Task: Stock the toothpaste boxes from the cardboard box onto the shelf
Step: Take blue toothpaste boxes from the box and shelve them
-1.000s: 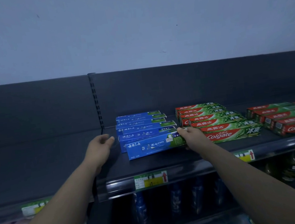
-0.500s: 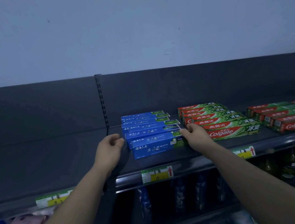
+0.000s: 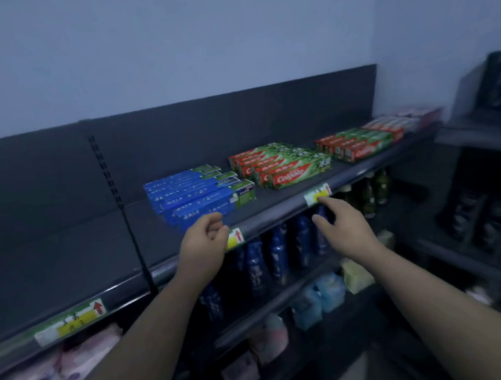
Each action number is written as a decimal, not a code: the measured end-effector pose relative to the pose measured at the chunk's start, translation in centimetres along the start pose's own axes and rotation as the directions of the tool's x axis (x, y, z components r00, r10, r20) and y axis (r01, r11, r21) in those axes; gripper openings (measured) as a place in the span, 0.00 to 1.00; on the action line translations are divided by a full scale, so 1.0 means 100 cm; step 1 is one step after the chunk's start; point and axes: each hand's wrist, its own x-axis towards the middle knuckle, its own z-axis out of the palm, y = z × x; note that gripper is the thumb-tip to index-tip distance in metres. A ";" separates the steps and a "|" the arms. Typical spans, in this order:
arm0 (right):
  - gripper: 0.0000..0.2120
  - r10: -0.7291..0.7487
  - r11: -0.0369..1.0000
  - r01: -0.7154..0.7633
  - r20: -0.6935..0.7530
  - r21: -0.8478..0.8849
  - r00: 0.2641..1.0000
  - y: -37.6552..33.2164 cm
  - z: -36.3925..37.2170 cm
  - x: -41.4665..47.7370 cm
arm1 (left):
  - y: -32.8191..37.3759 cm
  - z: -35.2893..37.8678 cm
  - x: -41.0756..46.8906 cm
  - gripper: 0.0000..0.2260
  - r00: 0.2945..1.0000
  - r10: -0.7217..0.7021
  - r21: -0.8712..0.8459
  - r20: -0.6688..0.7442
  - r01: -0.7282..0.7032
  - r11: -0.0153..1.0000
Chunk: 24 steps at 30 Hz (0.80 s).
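Left hand (image 3: 205, 242) hovers at the near edge of the dark matte shelf (image 3: 275, 199), fingers loosely curled, holding nothing. Right hand (image 3: 347, 230) is relaxed, fingers extended. Rectangular blue toothpaste boxes (image 3: 199, 193) lie flat on the shelf, left of glossy red-green cartons (image 3: 291, 169).
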 end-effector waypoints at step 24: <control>0.18 0.812 0.539 -0.841 -0.293 0.041 0.506 0.320 -0.165 -0.340 | 0.055 0.376 -0.198 0.19 0.508 -0.055 0.107 0.859 -0.073 0.992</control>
